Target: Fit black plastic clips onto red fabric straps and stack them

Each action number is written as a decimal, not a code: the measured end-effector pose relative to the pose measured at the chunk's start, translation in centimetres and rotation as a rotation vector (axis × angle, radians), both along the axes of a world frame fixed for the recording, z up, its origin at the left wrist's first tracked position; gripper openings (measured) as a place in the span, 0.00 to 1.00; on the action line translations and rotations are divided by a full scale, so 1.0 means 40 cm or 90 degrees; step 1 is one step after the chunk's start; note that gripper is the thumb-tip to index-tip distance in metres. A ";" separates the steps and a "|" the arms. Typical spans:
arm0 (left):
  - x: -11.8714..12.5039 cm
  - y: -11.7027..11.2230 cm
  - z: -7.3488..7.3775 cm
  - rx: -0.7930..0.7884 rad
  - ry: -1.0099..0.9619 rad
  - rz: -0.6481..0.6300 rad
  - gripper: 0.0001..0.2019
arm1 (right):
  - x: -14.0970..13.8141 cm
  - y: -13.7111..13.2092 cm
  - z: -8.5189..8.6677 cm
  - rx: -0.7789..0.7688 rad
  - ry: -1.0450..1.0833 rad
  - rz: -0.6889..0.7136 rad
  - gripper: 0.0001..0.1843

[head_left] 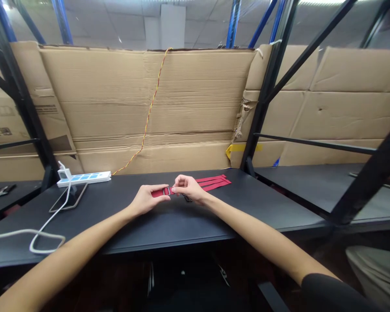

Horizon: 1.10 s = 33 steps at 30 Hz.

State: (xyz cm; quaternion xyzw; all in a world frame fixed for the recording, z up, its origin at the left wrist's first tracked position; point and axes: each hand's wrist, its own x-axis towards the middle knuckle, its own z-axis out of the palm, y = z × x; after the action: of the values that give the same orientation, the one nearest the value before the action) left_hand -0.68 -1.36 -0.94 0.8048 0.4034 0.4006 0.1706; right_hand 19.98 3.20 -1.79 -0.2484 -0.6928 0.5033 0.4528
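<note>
Between my two hands, just above the dark table point(188, 221), is a red strap point(158, 193) with a grey slide buckle point(167, 191) on it. My left hand point(146, 198) pinches the strap left of the buckle between thumb and fingers. Right of the buckle, my right hand point(187, 189) is closed on the strap with thumb and forefinger. Several red strap ends point(216, 182) lie on the table behind my right hand. Small dark pieces point(186, 198), too unclear to name, show under that hand.
A white power strip point(97, 177) with a plugged-in charger point(64, 173) sits at the back left. Its white cable point(48, 234) loops beside a phone point(72, 198). Cardboard point(188, 99) walls the back, with a twisted yellow-red wire point(151, 108). Black frame posts point(263, 108) flank the table.
</note>
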 end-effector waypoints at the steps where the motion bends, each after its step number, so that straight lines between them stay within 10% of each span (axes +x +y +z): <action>1: -0.002 0.005 -0.001 0.008 0.013 0.011 0.20 | 0.004 0.007 0.002 0.002 -0.011 -0.014 0.17; 9: -0.053 0.056 -0.033 0.046 0.210 0.099 0.12 | 0.104 0.061 0.018 0.157 -0.383 -0.156 0.14; 16: -0.045 0.044 -0.025 0.109 0.215 0.142 0.14 | 0.142 0.065 0.025 0.130 -0.570 -0.037 0.19; 21: -0.009 0.007 -0.007 0.098 0.121 0.044 0.15 | 0.108 0.030 0.038 0.021 -0.489 0.092 0.20; 26: 0.014 -0.005 -0.010 -0.161 -0.054 -0.136 0.23 | 0.051 -0.004 0.026 -0.045 -0.183 0.150 0.20; 33: 0.011 -0.002 -0.010 -0.412 -0.231 -0.177 0.29 | -0.021 -0.036 -0.018 0.065 -0.150 0.042 0.18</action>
State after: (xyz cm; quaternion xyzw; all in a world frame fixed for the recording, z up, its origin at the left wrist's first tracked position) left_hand -0.25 -1.43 -1.34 0.6721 0.3596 0.3617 0.5367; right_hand 19.12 1.76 -2.50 -0.2595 -0.7736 0.4494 0.3637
